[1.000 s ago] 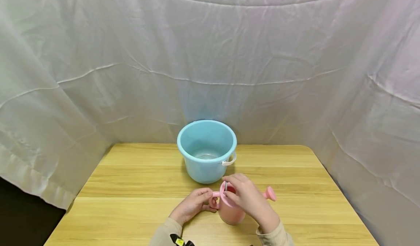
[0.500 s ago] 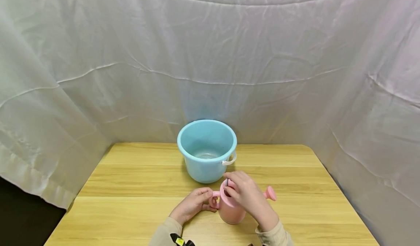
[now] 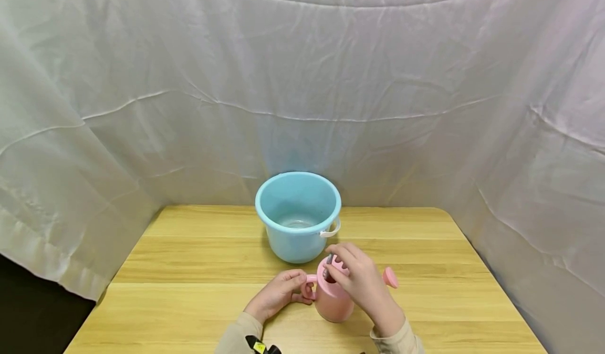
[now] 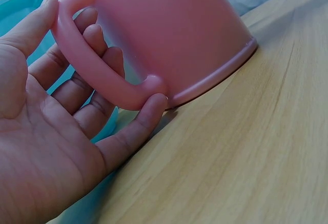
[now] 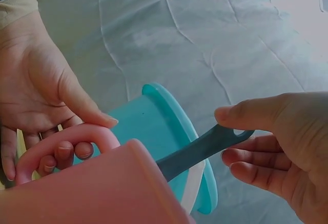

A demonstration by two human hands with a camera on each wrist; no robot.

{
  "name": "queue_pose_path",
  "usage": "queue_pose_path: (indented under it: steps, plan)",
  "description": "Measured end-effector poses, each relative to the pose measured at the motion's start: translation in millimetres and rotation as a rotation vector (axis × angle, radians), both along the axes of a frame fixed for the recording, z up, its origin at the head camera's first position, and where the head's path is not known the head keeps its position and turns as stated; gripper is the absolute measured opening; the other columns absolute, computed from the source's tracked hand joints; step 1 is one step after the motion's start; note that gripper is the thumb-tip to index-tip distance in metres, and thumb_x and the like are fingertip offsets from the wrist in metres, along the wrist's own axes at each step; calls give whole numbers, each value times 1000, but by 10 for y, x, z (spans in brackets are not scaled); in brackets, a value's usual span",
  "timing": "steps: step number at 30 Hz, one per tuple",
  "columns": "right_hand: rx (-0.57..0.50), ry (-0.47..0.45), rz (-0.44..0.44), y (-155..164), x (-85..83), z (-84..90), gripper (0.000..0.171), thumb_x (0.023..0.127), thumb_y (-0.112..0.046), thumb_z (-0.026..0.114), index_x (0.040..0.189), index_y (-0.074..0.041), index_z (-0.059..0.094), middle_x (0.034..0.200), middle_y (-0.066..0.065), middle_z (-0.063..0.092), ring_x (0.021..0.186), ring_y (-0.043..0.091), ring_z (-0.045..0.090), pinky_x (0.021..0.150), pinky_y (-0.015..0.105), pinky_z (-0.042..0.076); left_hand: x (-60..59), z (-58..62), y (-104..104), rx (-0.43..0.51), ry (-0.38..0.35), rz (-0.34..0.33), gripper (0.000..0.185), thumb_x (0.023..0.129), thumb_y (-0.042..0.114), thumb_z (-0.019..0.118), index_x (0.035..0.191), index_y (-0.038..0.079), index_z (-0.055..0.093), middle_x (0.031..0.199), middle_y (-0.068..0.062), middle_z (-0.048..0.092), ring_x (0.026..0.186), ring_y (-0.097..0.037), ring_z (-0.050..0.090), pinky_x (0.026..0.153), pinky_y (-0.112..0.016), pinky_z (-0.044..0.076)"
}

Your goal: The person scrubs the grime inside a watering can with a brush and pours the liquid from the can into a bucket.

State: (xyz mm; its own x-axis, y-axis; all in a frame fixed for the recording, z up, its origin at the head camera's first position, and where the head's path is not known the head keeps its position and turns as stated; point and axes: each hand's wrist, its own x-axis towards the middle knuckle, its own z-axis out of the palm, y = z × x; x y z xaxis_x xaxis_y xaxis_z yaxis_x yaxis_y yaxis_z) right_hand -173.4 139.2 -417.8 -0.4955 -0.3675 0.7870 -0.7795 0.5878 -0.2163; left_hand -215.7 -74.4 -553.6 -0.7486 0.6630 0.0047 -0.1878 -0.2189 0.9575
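While left hand [image 3: 279, 293] fingers curl through the pink watering can [image 3: 333, 301] handle | right hand [image 3: 361, 280] pinches grey spoon [image 5: 200, 149], dipped inside | stirring seemingly underway, bucket [image 3: 298, 217] untouched

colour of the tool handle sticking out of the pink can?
Dark grey handle, pinched by the right hand; clearest in the right wrist view.

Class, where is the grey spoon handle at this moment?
In the right wrist view the spoon handle sticks up out of the pink watering can, pinched by the right hand, with the blue bucket just behind.
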Motion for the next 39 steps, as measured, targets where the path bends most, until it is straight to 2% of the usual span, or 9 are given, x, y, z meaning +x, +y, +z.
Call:
queue_pose_path:
  steps: [5, 10, 20, 27, 34, 39]
  plan:
    - [5, -16, -34, -8, -23, -38, 37, 67, -2, 83, 99, -8, 65, 89, 1, 63, 69, 13, 60, 59, 15, 51, -1, 5, 1, -5, -4, -1, 31, 105, 26, 42, 82, 15, 60, 91, 4, 64, 92, -13, 65, 86, -37, 56]
    - [35, -91, -71, -42, -71, -130, 32, 71, -5, 83, 96, -9, 63, 85, 1, 60, 68, 12, 58, 60, 15, 50, 9, 28, -6, 0, -5, -6, 30, 105, 26, 41, 83, 16, 59, 91, 4, 64, 91, -12, 64, 86, -36, 56]
    - [61, -159, -89, -64, -95, -201, 28, 71, -5, 83, 90, -11, 63, 83, -1, 60, 71, 12, 57, 62, 18, 50, 15, 39, -4, 12, -6, -12, 30, 105, 24, 41, 82, 15, 58, 89, 4, 63, 91, -12, 64, 86, -36, 56]
    - [98, -134, -92, -62, -113, -206, 22, 74, -5, 81, 87, -12, 64, 78, -3, 58, 70, 6, 53, 60, 17, 48, 11, 33, -4, 17, 0, -14, 32, 105, 26, 41, 81, 15, 58, 90, 4, 62, 91, -12, 63, 86, -35, 56]
    - [126, -111, -107, -52, -118, -214, 22, 75, -5, 80, 87, -13, 64, 77, -3, 58, 68, 6, 50, 58, 17, 45, 5, 16, -4, 7, -3, -8, 33, 105, 27, 41, 81, 14, 59, 90, 4, 62, 93, -13, 64, 86, -36, 56]
    - [133, -60, -131, -36, -126, -194, 24, 72, -3, 81, 88, -12, 65, 79, -3, 61, 71, 9, 54, 60, 21, 48, 0, 7, -4, 14, -3, -14, 32, 105, 26, 41, 81, 14, 59, 91, 4, 62, 94, -13, 65, 87, -37, 56]
